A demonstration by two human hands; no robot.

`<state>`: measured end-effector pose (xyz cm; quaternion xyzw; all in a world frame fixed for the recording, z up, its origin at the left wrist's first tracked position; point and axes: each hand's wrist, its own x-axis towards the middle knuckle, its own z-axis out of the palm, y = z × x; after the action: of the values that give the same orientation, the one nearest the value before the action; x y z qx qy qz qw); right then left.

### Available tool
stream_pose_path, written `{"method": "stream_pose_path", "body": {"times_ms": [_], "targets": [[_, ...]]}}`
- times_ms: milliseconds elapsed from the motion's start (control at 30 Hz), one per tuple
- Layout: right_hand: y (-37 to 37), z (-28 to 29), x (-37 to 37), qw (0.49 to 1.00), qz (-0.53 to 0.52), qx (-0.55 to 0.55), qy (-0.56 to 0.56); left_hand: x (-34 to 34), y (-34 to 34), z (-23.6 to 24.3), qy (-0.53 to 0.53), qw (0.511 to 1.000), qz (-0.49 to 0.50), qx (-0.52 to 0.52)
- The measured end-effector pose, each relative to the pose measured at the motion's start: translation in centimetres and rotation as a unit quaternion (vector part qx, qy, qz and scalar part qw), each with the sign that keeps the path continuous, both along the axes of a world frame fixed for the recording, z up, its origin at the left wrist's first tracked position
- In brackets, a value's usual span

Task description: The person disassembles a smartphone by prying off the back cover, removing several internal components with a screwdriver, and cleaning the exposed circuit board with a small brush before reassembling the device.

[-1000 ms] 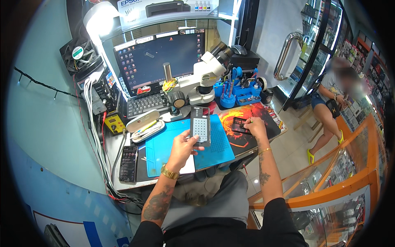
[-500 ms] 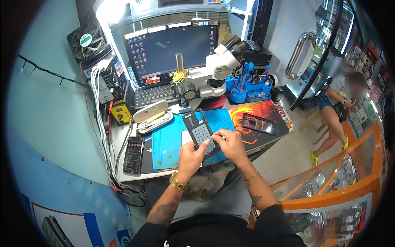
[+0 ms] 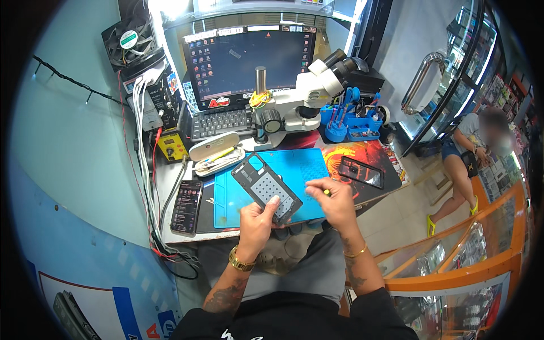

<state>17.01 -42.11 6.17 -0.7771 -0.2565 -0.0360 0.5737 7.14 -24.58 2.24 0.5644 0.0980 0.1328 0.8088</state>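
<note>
My left hand grips the lower end of a dark phone housing, thumb across its grey dotted panel. The housing has a square camera opening at its upper corner and is tilted above a blue work mat. To its right, my right hand is closed with thumb and forefinger together, apart from the housing. A small yellow-green piece shows between its fingers; it looks like a tool's end, but most of it is hidden.
A lit phone lies left of the mat, below an open tool case. Behind stand a microscope, keyboard and monitor. A dark phone or case and blue tool holder are right. A person sits beyond.
My right hand has pulled away from the housing to the right. The housing, in my left hand, has shifted left and tilted further. The whole view has moved slightly.
</note>
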Motion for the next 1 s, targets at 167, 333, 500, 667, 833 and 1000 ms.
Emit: {"method": "stream_pose_path", "body": {"times_ms": [167,333,500,667,833,1000], "targets": [[0.8,0.0,-1.6,0.996,0.032,-0.081,-0.031,-0.4,-0.2,0.6,0.014,1.0,-0.02,-0.01],[0.5,0.0,-2.3,0.986,0.019,-0.139,-0.089,-0.6,0.1,0.3,0.011,1.0,0.009,-0.017],[0.6,-1.2,-2.1,0.966,0.033,-0.196,-0.166,-0.9,-0.3,-0.2,0.013,0.996,0.038,0.085],[0.6,-1.8,-1.7,0.948,-0.038,-0.238,-0.209,-2.1,-2.3,1.7,-0.008,0.969,0.083,0.231],[-2.8,-2.1,3.7,0.971,-0.191,-0.024,-0.142,-2.5,-1.8,1.2,-0.007,0.99,0.081,0.119],[-1.9,-0.1,-2.4,0.99,-0.006,-0.029,-0.139,-1.7,-1.3,1.7,-0.001,0.998,0.068,0.02]]}}
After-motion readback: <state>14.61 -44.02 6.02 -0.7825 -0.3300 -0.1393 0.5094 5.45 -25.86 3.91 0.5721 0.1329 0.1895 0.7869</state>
